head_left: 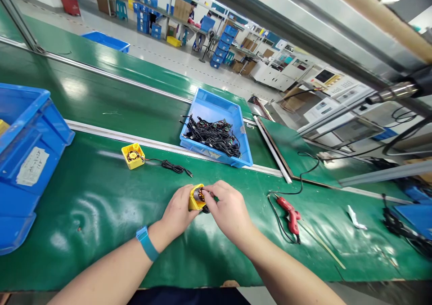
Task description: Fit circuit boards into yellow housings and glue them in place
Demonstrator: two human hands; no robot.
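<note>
My left hand [177, 208] is closed around a small yellow plastic housing [194, 203], tilted with its opening toward the right. At that opening, the fingers of my right hand [227, 207] pinch a round dark motor part with copper windings [200, 194]. Whether the part is fully seated inside cannot be made out. A bit of black cable shows below the housing, partly hidden by my fingers. Farther back on the left, a second yellow housing [135, 162] lies with a coil inside, its bundled black cable [175, 166] stretching to the right.
A blue tray [245, 144] of black cables stands beyond my hands. To the right lie a red glue gun [290, 215] with its cord, a glue stick [324, 244] and a white scrap [355, 217]. A large blue bin [43, 134] occupies the left; a metal-tipped tool [393, 92] hangs at upper right.
</note>
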